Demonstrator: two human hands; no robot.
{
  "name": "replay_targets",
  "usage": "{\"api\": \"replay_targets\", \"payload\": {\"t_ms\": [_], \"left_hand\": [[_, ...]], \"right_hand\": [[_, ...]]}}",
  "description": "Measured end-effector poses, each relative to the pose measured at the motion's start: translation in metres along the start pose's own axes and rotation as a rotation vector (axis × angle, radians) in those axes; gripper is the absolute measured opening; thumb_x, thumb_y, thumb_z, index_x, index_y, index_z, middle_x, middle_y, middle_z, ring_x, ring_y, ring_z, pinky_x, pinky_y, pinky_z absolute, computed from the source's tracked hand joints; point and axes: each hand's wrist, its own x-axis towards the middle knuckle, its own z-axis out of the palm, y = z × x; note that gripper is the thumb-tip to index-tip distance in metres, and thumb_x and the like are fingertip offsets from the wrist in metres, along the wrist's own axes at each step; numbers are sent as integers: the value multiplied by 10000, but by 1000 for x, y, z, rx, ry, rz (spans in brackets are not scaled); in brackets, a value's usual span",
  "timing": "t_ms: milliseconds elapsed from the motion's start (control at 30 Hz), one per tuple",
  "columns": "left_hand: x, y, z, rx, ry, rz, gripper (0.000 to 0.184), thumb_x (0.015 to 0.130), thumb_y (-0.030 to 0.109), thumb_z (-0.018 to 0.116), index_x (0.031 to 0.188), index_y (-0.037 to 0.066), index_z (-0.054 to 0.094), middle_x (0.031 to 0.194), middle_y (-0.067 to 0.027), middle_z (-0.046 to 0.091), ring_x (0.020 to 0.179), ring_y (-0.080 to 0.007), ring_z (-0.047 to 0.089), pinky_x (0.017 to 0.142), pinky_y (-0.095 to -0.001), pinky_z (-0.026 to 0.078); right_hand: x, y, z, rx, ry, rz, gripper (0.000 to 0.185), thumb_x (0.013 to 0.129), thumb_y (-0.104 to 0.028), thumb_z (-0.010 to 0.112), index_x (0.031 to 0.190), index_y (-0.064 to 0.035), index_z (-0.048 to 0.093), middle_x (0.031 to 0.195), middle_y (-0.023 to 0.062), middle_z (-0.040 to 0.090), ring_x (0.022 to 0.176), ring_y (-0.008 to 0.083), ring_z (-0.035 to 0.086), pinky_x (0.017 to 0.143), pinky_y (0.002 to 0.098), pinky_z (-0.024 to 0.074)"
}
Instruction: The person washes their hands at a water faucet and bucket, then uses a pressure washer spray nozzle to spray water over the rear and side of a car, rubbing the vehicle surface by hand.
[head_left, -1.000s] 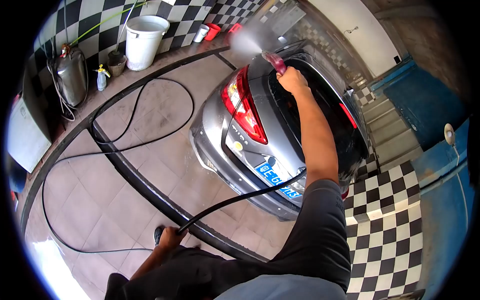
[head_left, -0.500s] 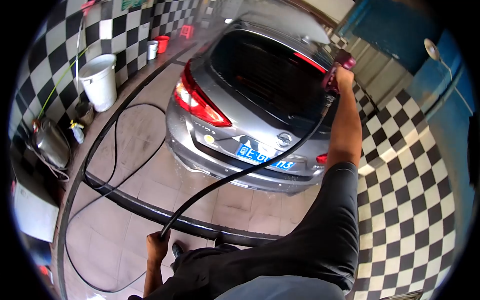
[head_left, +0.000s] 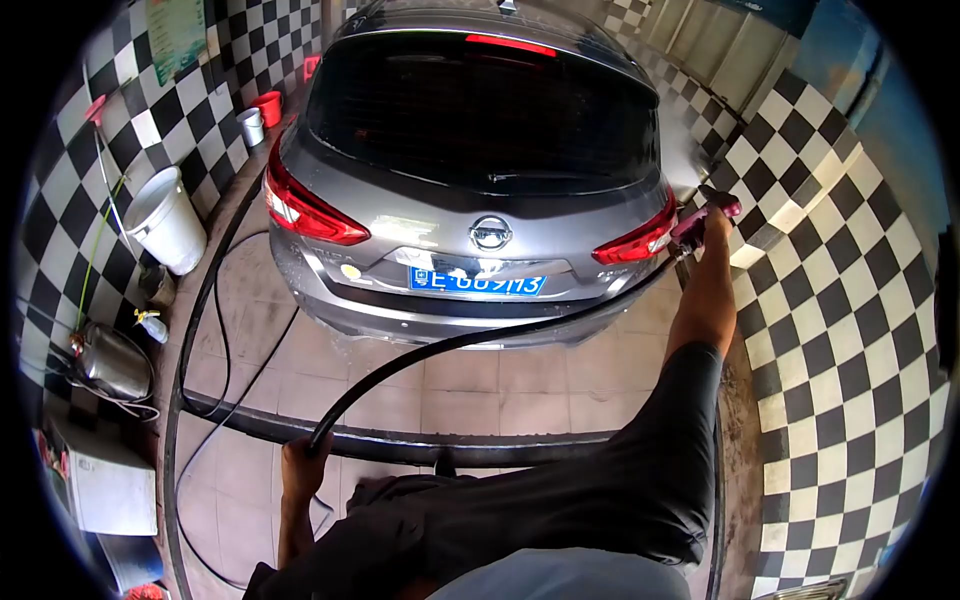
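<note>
My right hand is wrapped round a dark red spray gun, held out at arm's length near the car's right tail light. A pale mist hangs beyond the gun, along the car's right side. From the gun a black hose curves down to the left, and my left hand grips it at waist height. The grey car stands with its rear toward me, its paint wet. Its dark rear window and blue number plate face me.
Along the left wall stand a large white bucket, a spray bottle and a metal tank. A red bucket is farther back. A dark raised channel crosses the tiled floor, and a checkered wall runs along the right.
The spray gun in my right hand has moved from the rear window's upper right down to beside the right tail light. The view has turned, so the car now appears straighter.
</note>
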Motion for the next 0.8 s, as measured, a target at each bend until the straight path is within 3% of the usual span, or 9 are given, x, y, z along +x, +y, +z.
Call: {"api": "replay_targets", "payload": {"t_ms": [167, 233, 300, 367, 433, 500, 600, 700, 800], "left_hand": [[-3, 14, 31, -83, -65, -24, 463, 803, 318, 658, 546, -35, 504, 443, -131, 394, 462, -109, 332, 422, -375, 315], [-3, 6, 43, -82, -122, -32, 472, 803, 328, 656, 543, -38, 510, 439, -126, 403, 466, -99, 346, 424, -377, 322], [-6, 8, 45, -61, -198, -84, 475, 805, 335, 652, 545, -42, 525, 435, -111, 428, 467, -90, 376, 435, -367, 352], [-9, -14, 59, -92, -257, -98, 468, 804, 337, 652, 550, -39, 535, 435, -101, 442, 464, -91, 390, 442, -362, 366], [-16, -51, 79, -203, -316, -56, 397, 782, 340, 671, 635, -24, 618, 490, -125, 527, 479, -119, 504, 488, -353, 412], [-26, -94, 105, -330, -378, -54, 359, 783, 327, 673, 675, -14, 639, 522, -133, 559, 512, -131, 551, 515, -351, 425], [-40, -122, 119, -239, -444, -9, 328, 790, 312, 669, 709, -5, 654, 545, -133, 583, 536, -140, 580, 536, -351, 433], [-23, -116, 91, -274, -368, -196, 329, 793, 319, 663, 733, -5, 661, 544, -124, 579, 516, -146, 561, 533, -351, 433], [-17, -163, 92, -345, -391, -63, 346, 788, 349, 668, 759, 4, 672, 540, -111, 578, 526, -137, 561, 536, -337, 438]], "right_hand": [[8, -67, 38, -22, -110, -223, 586, 702, -402, 691, 979, 109, 617, 963, 195, 647, 853, 259, 631, 784, 345, 473], [-40, -111, 58, -183, -43, -535, 596, 708, -408, 689, 986, 113, 612, 921, 214, 649, 840, 277, 630, 780, 358, 471], [-59, -140, 91, -294, -188, -785, 525, 726, -403, 683, 888, 93, 632, 803, 197, 648, 722, 246, 638, 670, 354, 494], [-171, -179, 82, -294, -595, -660, 423, 761, -380, 668, 716, 37, 608, 667, 129, 614, 574, 199, 606, 522, 347, 486], [-250, -197, 80, -266, -767, -681, 365, 793, -348, 652, 647, -29, 549, 584, 61, 544, 462, 146, 532, 423, 318, 449], [-289, -212, 79, -202, -934, -633, 304, 792, -323, 664, 714, -47, 561, 557, 21, 501, 445, 137, 485, 408, 301, 437], [-302, -230, 98, -209, -771, -693, 341, 790, -324, 664, 699, -11, 563, 553, 44, 515, 432, 149, 497, 389, 321, 439], [-312, -241, 112, -315, -661, -717, 339, 787, -300, 658, 695, 12, 563, 533, 57, 507, 410, 160, 489, 364, 323, 427], [-365, -245, 102, -237, -920, -652, 319, 786, -321, 649, 726, -25, 548, 555, 47, 499, 426, 150, 475, 384, 300, 429]]}}
